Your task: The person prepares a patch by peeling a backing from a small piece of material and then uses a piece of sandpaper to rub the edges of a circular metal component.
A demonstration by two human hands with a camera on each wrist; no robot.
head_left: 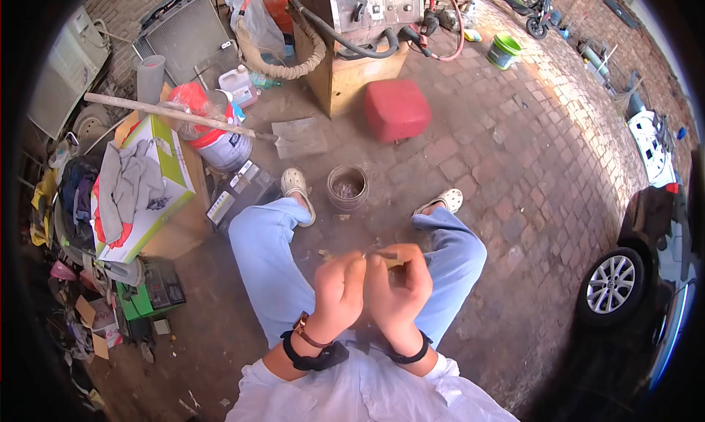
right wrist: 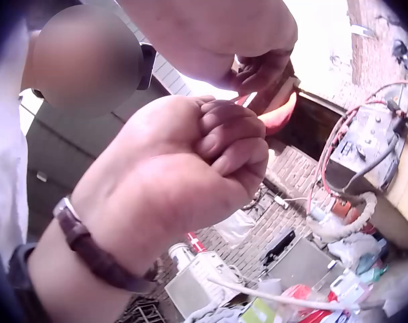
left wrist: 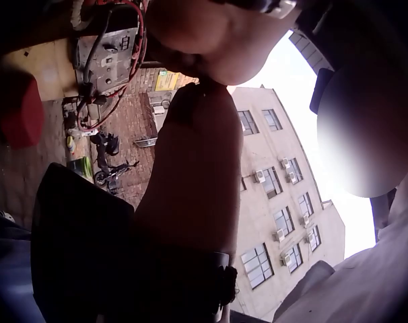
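Note:
Both hands are raised together in front of the chest, between the bent knees, with their fingertips meeting in the head view. The left hand [head_left: 340, 286], with a brown strap and black band at its wrist, has its fingers curled into the palm in the right wrist view. Beside it the right hand [head_left: 400, 290] bends its fingers towards the same spot. A small brownish piece [head_left: 387, 257] shows at the fingertips, pinched between the two hands; I cannot tell its kind. Fingers hide most of it.
A round pot [head_left: 347, 187] stands on the brick floor between the shoes. Beyond it are a red stool [head_left: 397, 110] and a control box with cables [head_left: 374, 7]. A battery [head_left: 246, 194], shovel [head_left: 294, 138] and cardboard box [head_left: 172, 216] lie left; a dark car [head_left: 653, 224] stands right.

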